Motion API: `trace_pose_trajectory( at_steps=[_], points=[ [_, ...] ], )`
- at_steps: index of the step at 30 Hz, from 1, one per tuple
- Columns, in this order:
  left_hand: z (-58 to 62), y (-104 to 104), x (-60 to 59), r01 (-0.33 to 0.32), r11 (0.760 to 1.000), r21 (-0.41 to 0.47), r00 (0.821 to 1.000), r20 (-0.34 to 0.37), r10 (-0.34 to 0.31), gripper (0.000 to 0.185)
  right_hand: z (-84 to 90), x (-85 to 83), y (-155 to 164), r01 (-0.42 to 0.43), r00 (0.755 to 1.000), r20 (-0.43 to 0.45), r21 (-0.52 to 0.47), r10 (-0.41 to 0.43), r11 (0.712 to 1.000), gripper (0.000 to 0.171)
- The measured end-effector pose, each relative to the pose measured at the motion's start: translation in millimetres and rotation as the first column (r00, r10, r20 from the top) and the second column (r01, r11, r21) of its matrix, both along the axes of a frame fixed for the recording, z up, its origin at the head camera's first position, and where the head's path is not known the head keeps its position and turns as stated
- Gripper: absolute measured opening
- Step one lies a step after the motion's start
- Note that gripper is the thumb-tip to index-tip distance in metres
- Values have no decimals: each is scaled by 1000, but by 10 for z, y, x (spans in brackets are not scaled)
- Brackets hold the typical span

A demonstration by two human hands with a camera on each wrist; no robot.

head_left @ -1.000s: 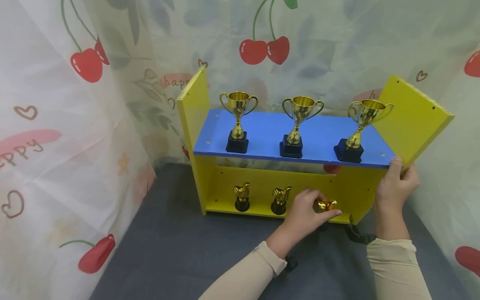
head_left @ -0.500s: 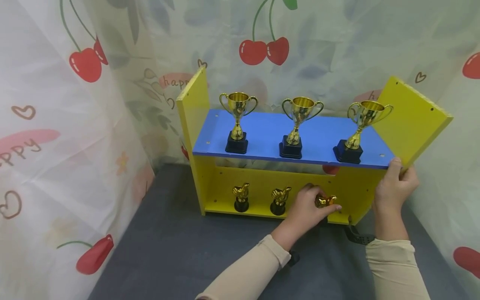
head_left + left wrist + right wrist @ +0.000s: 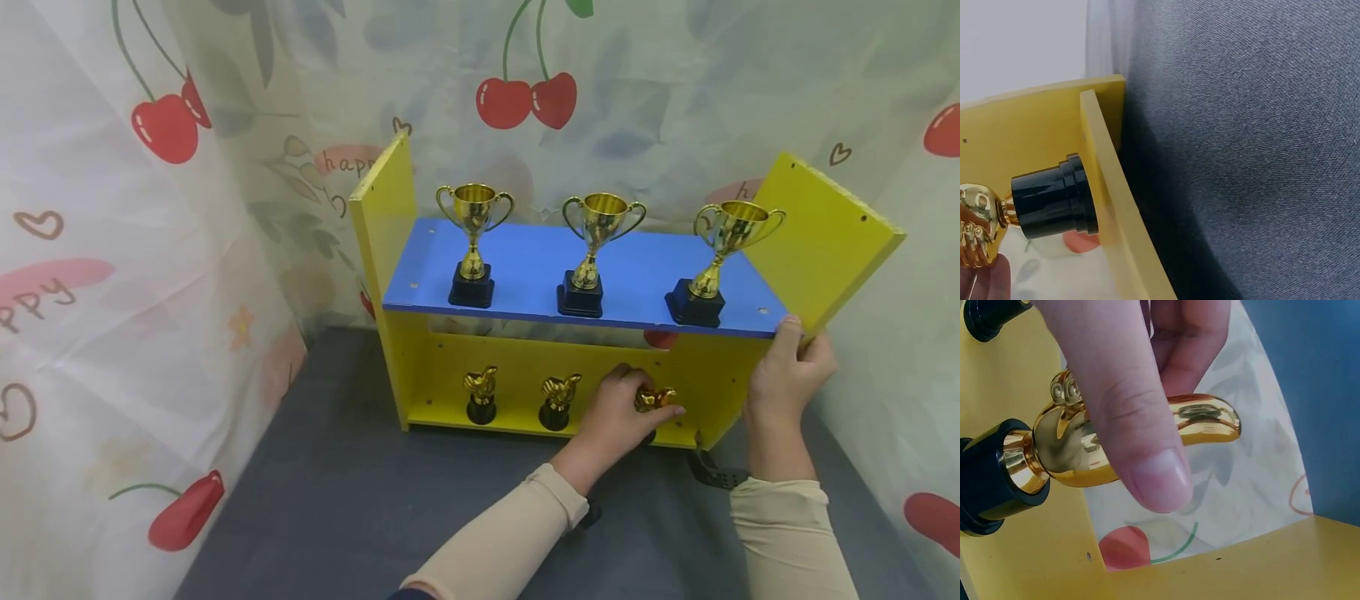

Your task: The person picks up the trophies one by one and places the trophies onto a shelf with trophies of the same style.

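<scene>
My left hand [image 3: 615,408] pinches a gold thumbs-up trophy [image 3: 654,398] at the right of the lower yellow shelf. Its black base [image 3: 1050,200] stands upright at the bottom board in the left wrist view, fingertips [image 3: 1000,275] behind the gold figure. In the right wrist view the left thumb [image 3: 1129,419] crosses the gold thumbs-up figure [image 3: 1063,456]. My right hand [image 3: 787,375] grips the front right corner of the shelf unit, where the blue board [image 3: 517,258] meets the yellow side panel [image 3: 825,242].
Two more thumbs-up trophies, one at the left [image 3: 481,392] and one in the middle [image 3: 558,400], stand on the lower shelf. Above, three gold cups [image 3: 474,208] stand in a row. A dark grey cloth [image 3: 337,492] lies under the unit; patterned curtain [image 3: 645,108] hangs close behind.
My left hand has moved slightly right and deeper into the lower shelf with the thumbs-up trophy. My right hand keeps its grip on the corner.
</scene>
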State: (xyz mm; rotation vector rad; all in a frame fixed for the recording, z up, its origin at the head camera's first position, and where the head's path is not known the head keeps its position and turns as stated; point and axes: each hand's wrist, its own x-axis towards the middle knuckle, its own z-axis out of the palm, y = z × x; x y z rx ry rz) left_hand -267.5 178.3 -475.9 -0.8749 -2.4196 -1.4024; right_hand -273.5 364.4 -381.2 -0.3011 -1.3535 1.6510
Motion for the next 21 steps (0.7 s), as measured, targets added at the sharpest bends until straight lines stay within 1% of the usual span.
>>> trace_pose_trajectory(
  at_steps=[9, 16, 21],
  points=[
    [-53, 40, -51, -34, 999, -23, 999, -16, 34, 32, 4, 7, 0, -1, 1000, 16, -13, 1, 1000, 18],
    [-89, 77, -90, -60, 998, -29, 998, -2, 60, 32, 3, -2, 1, 13, 1000, 28, 6, -14, 1000, 29],
    [-108, 97, -109, -68, 997, -37, 998, -14, 68, 33, 7, -3, 0, 12, 999, 34, 10, -12, 1000, 27]
  ],
)
